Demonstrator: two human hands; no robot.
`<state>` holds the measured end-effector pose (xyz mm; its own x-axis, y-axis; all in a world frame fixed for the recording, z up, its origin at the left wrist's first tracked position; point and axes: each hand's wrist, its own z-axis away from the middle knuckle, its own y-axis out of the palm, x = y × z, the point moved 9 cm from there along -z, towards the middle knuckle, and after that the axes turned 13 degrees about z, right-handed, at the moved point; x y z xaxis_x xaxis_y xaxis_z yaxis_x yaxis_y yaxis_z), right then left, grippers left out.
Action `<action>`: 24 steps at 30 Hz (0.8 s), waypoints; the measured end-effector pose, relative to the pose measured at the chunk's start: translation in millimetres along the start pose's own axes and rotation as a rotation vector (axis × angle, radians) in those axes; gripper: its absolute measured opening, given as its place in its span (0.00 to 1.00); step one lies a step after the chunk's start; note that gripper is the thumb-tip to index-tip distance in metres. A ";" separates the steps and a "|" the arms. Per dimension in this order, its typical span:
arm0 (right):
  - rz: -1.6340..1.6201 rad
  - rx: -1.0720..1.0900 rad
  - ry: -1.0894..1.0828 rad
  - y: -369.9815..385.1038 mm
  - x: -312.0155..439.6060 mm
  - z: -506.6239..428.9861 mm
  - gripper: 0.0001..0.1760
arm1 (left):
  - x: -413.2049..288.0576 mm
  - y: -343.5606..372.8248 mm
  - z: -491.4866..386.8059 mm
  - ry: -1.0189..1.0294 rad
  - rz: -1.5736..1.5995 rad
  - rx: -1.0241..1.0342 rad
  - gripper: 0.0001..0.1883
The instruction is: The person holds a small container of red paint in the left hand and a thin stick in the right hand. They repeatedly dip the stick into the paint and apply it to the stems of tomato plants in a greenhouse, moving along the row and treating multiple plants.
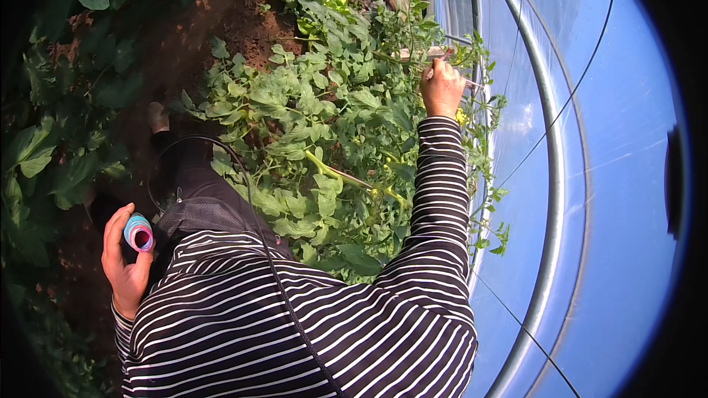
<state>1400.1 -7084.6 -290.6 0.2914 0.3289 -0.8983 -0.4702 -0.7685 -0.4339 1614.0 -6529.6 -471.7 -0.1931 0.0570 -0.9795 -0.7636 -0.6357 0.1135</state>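
My left hand [123, 262] is low at the left, wrapped around a small spool [134, 226] of pink, blue and white thread or yarn with its hollow end facing up. My right hand [444, 82] is stretched far out among the upper stems of tomato plants [332, 105], beside the plastic wall. Its fingers are closed, and a thin pinkish strand [473, 84] sticks out beside the hand; the grip itself is largely hidden by the back of the hand. Yellow flowers [460, 116] lie just by the right wrist.
Clear plastic sheeting [619, 177] on a curved metal pipe [553, 166] bounds the right side. A thick tomato stem [337, 172] crosses the foliage. Large-leaved plants [38, 149] grow at left beyond the bare soil [182, 27]. A black cord [276, 282] hangs across my striped top.
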 end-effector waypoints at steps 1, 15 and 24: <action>0.052 0.031 -0.015 14.7 8.2 -5.5 0.09 | 2.7 4.6 -3.0 -0.008 0.017 -0.014 0.28; 0.141 0.334 0.076 120.4 1.0 -47.6 0.11 | 29.6 34.5 -38.2 -0.173 0.044 -0.042 0.32; 0.168 0.359 0.118 125.2 -1.5 -50.3 0.07 | 36.7 32.5 -41.5 -0.203 0.039 -0.057 0.31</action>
<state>1382.7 -7208.9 -340.2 0.2698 0.1335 -0.9536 -0.7740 -0.5591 -0.2972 1607.7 -6580.2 -510.9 -0.3463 0.1813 -0.9205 -0.7180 -0.6827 0.1356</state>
